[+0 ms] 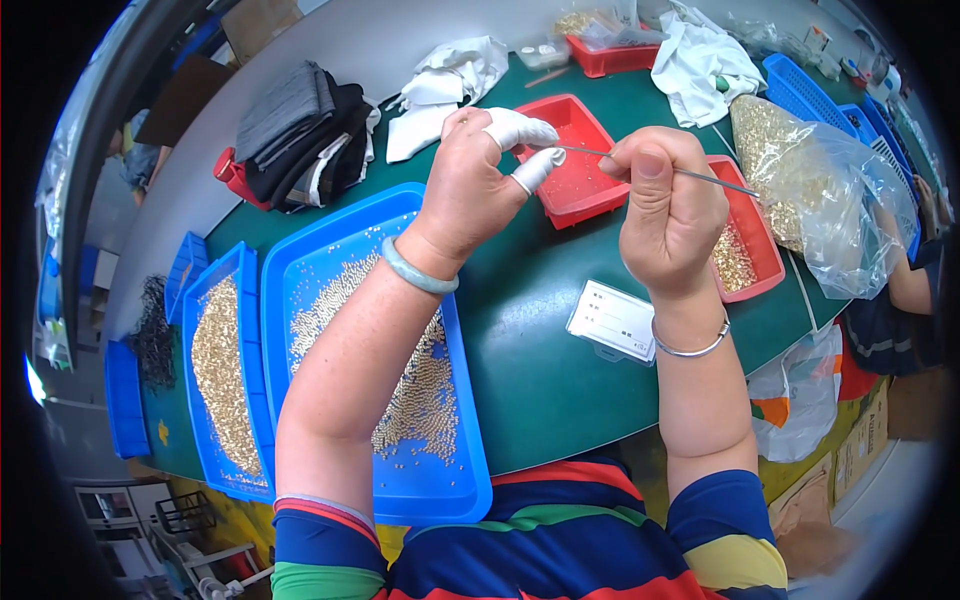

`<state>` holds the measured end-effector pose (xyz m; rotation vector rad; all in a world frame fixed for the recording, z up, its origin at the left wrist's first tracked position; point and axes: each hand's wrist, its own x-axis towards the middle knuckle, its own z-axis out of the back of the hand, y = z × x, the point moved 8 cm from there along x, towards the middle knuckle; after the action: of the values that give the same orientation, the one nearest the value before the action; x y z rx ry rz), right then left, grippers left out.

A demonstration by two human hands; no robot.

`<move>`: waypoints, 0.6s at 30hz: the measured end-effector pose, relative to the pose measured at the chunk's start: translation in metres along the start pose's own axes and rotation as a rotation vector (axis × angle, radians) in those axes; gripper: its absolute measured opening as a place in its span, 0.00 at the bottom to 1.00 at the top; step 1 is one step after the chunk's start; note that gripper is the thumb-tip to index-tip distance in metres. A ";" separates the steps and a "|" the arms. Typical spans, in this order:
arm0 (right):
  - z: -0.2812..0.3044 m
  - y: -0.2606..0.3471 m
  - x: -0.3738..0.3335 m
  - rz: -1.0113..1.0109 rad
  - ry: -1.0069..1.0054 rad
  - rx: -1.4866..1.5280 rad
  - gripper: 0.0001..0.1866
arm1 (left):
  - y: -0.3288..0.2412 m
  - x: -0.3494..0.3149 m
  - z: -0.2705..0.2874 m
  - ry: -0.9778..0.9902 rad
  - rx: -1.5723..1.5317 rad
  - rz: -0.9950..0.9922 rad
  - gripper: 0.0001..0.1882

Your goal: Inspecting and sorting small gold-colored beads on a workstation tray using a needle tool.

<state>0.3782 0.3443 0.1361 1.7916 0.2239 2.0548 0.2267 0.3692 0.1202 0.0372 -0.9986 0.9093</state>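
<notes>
On the green-topped table [545, 390], work looks to be in its middle, with much left: the large blue plastic tray [462, 485] at near left bears loose, small pale-gold beads [415, 400], the bulging clear plastic bag [850, 230] at far right is part-filled with gold pieces, and the narrow blue plastic tray [258, 340] beside the large tray is heaped with more. Less shows as done: the middle red plastic bin [575, 195] has only specks in it, and no finished piece can be made out. The person's right hand [672, 205] has a narrow grip, pinching the thin grey metal rod [720, 182]; the left hand [470, 190] also has a narrow grip at the rod's left end, though whether it holds a tiny piece there cannot be told. The rod hangs above the table's far side, between the hands. Counted: one table, one large tray, one narrow tray, one bulging bag, three red bins, two hands, one white printed card [615, 318], one rod, two white finger covers [520, 128], and beads too many to count.
</notes>
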 end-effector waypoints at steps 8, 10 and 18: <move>0.001 -0.001 -0.002 -0.034 -0.079 0.106 0.12 | 0.014 -0.008 0.001 0.044 -0.035 0.150 0.08; 0.004 -0.006 -0.001 -0.094 -0.155 0.238 0.13 | 0.021 -0.015 0.009 0.027 -0.188 0.249 0.08; 0.004 -0.005 -0.001 -0.346 -0.218 0.403 0.15 | 0.003 -0.077 0.048 0.109 -1.638 0.658 0.10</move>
<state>0.3836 0.3478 0.1342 2.0145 0.8690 1.6388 0.1736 0.3012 0.0898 -1.7672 -1.4168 0.4062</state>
